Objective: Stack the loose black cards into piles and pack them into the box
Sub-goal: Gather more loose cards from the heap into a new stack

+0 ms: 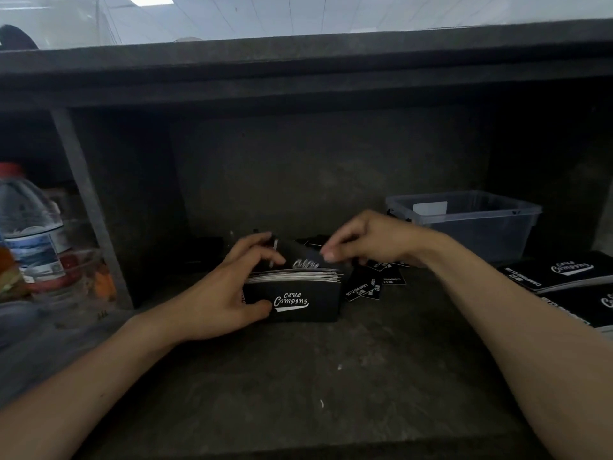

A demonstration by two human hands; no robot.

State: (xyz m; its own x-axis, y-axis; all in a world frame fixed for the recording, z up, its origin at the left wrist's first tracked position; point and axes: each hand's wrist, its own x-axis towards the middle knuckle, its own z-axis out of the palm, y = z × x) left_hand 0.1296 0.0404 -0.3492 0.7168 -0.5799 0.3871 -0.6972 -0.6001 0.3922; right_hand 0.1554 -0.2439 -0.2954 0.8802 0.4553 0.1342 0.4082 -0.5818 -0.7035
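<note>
Off to the left a water bottle (31,224) is standing on the shelf. Near the middle, the left hand (229,290) is gripping a stack of black cards (298,300) that is standing on edge on the dark worktop (315,386), thumb pressing the logo face and fingers curling over the back. Just above it, the right hand (365,242) is hovering with fingers curled and tips bunched at a tilted black card (306,260); through the blur I cannot tell whether it is pinching it. Loose cards (365,287) are lying just right of the stack. Further back a clear plastic box (464,224) is sitting, and black logo packs (557,273) are lying at the far right.
</note>
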